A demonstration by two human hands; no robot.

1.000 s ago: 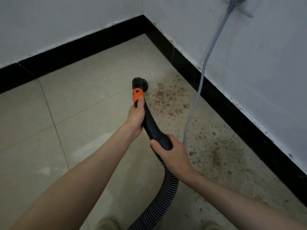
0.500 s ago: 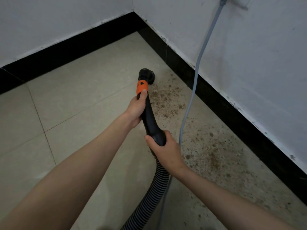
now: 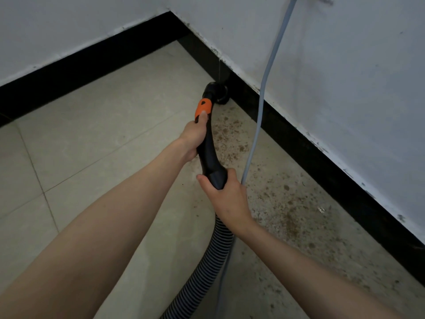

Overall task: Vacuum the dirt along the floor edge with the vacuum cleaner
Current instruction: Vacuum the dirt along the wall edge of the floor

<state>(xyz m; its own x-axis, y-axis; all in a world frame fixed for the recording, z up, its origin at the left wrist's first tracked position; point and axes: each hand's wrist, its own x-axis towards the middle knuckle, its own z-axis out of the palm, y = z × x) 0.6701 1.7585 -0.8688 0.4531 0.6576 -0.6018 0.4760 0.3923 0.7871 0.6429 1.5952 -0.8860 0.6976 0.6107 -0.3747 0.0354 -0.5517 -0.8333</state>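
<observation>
Gripped in both hands: the black vacuum cleaner wand [image 3: 208,155], left hand [image 3: 194,137] wrapped round it ahead, thumb on the orange collar [image 3: 203,108], right hand [image 3: 226,196] curled round its rear end where the ribbed hose [image 3: 202,279] joined. Nozzle [image 3: 217,93] set beyond the left hand, against the black skirting [image 3: 299,143]. Brown dirt [image 3: 285,210] scattered over the floor [image 3: 92,139] right of the wand, grey cord [image 3: 257,125] hanging alongside.
</observation>
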